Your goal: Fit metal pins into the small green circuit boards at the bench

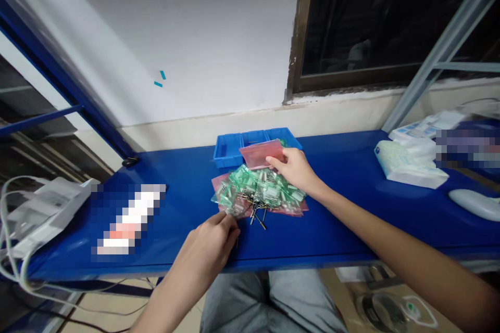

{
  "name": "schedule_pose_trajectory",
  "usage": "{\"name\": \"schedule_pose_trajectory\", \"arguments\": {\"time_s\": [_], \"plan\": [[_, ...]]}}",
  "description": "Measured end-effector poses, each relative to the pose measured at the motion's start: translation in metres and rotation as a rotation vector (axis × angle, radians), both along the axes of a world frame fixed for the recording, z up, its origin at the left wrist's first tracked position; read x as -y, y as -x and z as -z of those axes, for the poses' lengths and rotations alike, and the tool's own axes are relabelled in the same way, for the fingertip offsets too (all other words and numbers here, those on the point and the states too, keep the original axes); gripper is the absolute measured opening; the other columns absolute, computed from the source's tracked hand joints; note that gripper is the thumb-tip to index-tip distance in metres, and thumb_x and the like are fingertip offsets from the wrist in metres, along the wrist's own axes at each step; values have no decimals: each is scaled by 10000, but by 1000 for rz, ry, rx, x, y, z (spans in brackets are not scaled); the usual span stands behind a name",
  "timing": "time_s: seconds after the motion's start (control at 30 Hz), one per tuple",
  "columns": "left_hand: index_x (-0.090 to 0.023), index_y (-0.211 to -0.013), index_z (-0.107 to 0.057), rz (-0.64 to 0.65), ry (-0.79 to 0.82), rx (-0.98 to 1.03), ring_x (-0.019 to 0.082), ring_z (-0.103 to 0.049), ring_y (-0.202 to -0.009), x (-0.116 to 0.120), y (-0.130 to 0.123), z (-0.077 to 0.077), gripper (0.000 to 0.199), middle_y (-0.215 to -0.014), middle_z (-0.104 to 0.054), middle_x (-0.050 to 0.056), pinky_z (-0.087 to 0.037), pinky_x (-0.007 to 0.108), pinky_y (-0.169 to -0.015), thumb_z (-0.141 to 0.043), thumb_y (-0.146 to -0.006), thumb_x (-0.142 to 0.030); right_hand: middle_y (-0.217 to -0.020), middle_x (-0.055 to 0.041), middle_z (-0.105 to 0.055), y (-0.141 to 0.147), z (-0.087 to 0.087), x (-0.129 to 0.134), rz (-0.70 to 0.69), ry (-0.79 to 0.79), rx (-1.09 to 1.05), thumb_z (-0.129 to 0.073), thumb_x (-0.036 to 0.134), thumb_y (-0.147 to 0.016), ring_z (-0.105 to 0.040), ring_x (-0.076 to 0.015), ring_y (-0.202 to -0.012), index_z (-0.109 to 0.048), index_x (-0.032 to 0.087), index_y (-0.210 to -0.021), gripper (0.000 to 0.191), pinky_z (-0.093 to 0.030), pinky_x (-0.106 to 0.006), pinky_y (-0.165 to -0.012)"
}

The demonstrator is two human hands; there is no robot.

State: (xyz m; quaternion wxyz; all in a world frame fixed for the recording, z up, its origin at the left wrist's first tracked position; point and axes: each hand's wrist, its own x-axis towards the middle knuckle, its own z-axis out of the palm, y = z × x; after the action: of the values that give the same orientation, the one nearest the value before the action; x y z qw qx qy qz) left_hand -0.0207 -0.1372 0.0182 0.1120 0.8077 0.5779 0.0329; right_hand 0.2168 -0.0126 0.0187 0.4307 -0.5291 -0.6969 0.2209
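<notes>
My right hand (291, 166) is closed on a flat pink bag (260, 154), held up in front of the blue bins. Below it a pile of green-tinted clear packets (253, 183) lies on pink bags (291, 210) on the blue table. Several dark, thin metal parts (258, 213) stick out at the pile's front edge. My left hand (219, 234) has its fingers pinched together at the pile's near left corner. What those fingers hold, if anything, is too hidden to make out.
Three joined blue bins (228, 151) stand behind the pile. A tissue pack (410, 164) and a white rounded object (474, 204) are at the right of the blue table (336, 229). White power strips with cables (50, 208) lie at the left. A blurred-out item is left of centre.
</notes>
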Motion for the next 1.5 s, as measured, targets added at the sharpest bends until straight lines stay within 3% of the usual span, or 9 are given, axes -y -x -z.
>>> {"name": "schedule_pose_trajectory", "arguments": {"time_s": [0.3,0.5,0.6,0.7,0.83,1.0,1.13,1.27,1.5], "plan": [[-215,-1086,-615,-32,-122,-130,258,-700,-846,-14,-28,3,230,-1043,-665,90,-407,266,-539,-397,-1031,-263,-813,-98,-747,0,4,-5,-175,129,-250,-644,322,-844,-633,-171,-610,-719,161,-812,180,-489,-313,-559],[-209,-1164,-566,31,-476,-12,216,-641,-811,-51,-22,-32,196,-1032,-611,82,-440,264,-557,-477,-997,-262,-774,-90,-731,2,2,-3,-244,197,-394,-681,336,-826,-604,-157,-589,-714,171,-797,171,-464,-308,-539],[-226,-1309,-504,190,-625,79,247,-595,-976,-90,-31,-44,416,-1205,-537,129,-510,305,-665,-620,-911,-254,-757,-71,-710,2,5,-6,-240,190,-440,-687,337,-820,-584,-147,-573,-698,178,-828,160,-441,-301,-524],[-230,-1412,-428,342,-734,50,331,-514,-1159,-121,-48,-37,640,-1391,-422,184,-507,445,-861,-697,-831,-228,-692,-38,-654,0,6,-8,-193,142,-435,-682,347,-817,-530,-127,-517,-663,180,-754,179,-420,-301,-507],[-176,-1446,-395,363,-840,50,359,-474,-1199,-133,-64,-13,614,-1379,-443,211,-467,491,-903,-601,-867,-173,-842,-60,-632,-4,2,-7,-107,-55,-325,-676,373,-822,-597,-173,-699,-649,184,-698,227,-494,-338,-613],[-148,-1380,-482,371,-795,295,265,-556,-1007,-129,-60,-2,457,-1151,-568,156,-490,426,-838,-480,-924,-134,-1133,-106,-595,-4,-9,2,-149,-233,-225,-636,424,-875,-582,-248,-1070,-706,189,-808,254,-530,-389,-833],[-169,-1292,-529,356,-627,718,191,-601,-897,-130,-55,-4,328,-1054,-636,94,-515,372,-829,-461,-971,-181,-1160,-86,-611,-3,-17,6,-324,-157,-363,-609,469,-902,-600,-233,-1071,-699,222,-987,276,-549,-368,-830],[-198,-1339,-473,252,-434,974,184,-625,-829,-134,-57,3,404,-1038,-655,89,-542,349,-738,-557,-951,-270,-1105,-59,-670,-5,-15,2,-303,-165,-450,-694,354,-853,-638,-215,-1023,-665,235,-1045,227,-537,-380,-889],[-214,-1389,-395,227,-553,957,151,-630,-791,-127,-58,-1,487,-1169,-585,107,-543,318,-718,-554,-929,-232,-1121,-61,-693,-7,-9,-7,-229,-202,-497,-650,236,-866,-669,-194,-975,-679,215,-1015,154,-526,-373,-907]]}}
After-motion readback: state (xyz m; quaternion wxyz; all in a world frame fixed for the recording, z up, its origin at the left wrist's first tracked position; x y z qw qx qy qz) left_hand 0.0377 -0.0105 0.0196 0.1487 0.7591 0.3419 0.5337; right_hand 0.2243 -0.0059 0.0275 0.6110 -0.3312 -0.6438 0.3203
